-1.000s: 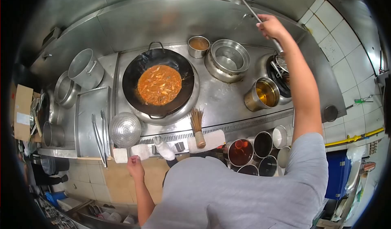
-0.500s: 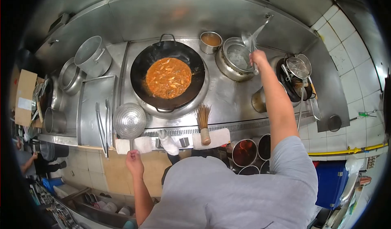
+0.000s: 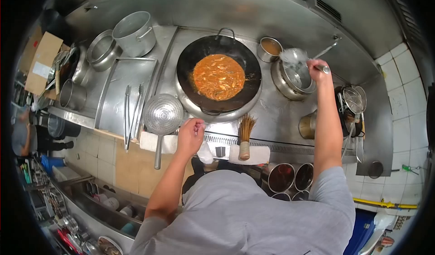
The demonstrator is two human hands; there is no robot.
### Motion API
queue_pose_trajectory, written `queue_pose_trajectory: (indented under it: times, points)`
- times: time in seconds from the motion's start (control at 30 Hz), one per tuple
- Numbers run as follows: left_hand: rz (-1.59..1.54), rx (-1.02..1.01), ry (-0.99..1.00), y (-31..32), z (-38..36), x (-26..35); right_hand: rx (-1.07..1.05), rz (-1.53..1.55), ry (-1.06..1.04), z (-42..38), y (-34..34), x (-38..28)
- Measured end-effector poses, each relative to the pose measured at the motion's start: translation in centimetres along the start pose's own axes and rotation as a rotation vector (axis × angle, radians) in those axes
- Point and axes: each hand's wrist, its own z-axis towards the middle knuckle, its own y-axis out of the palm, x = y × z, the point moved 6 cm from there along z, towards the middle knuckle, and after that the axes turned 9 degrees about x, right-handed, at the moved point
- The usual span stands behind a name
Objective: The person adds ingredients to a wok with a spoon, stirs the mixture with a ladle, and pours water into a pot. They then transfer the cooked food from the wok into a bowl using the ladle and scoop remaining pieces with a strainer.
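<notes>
My right hand [image 3: 319, 70] is wrapped round the handle of a ladle [image 3: 293, 57], whose blurred bowl is above the pot of clear liquid [image 3: 294, 80] at the right. My left hand [image 3: 192, 135] is held with curled fingers just right of the perforated strainer [image 3: 163, 114]; whether anything is in it cannot be made out. The black wok [image 3: 186, 62] holds an orange-red stew with pieces in it [image 3: 219, 77]. A small pot of brownish liquid [image 3: 269, 49] stands between the wok and the right pot. A bamboo brush [image 3: 244, 148] stands near the front edge.
Tongs [image 3: 134, 116] lie on a metal tray [image 3: 103, 89] at the left, with a tall pot [image 3: 134, 34] behind. Wire strainers [image 3: 354, 99] rest at the right. Pots of dark red sauce [image 3: 281, 178] stand below the front edge. Another person [image 3: 20, 135] is at the far left.
The view has shifted. My left hand has moved forward and right, past the strainer's handle to beside its bowl. My right hand has turned, and the ladle bowl has swung left over the pot.
</notes>
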Motion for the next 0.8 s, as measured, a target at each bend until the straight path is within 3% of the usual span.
queue_pose_trajectory:
  times: [0.03,0.17,0.23,0.3,0.37,0.47,0.63,0.73,0.8]
  points:
    - [-0.003,-0.021,0.061,0.6,0.5,0.9,-0.008,-0.133,0.09,-0.4,1.9,0.1]
    - [-0.01,-0.081,0.159,2.1,1.0,2.3,-0.132,-0.378,0.01,-3.2,5.7,-0.6]
    - [-0.012,-0.086,0.157,1.8,0.7,2.0,-0.106,-0.996,-0.625,-7.2,6.9,1.5]
    - [-0.009,-0.089,0.152,1.1,0.0,1.1,0.136,-1.352,-0.937,-9.2,4.8,3.0]
    - [-0.051,-0.048,0.062,0.1,-1.1,-1.0,0.173,-1.359,-1.052,-11.8,1.2,5.3]
    - [-0.037,-0.057,-0.017,-1.4,-2.5,-3.0,0.168,-1.279,-1.03,-15.7,-6.0,10.3]
    - [-0.041,-0.018,-0.029,-3.0,-2.9,-4.1,0.195,-1.08,-0.803,-20.9,-20.1,22.5]
    - [-0.016,-0.03,0.114,-2.2,-1.6,-2.7,0.277,-1.073,-0.719,-22.1,-26.8,28.3]
    - [0.059,-0.067,0.171,-1.1,-0.3,-1.0,0.377,-1.235,-0.876,-22.3,-30.9,29.4]
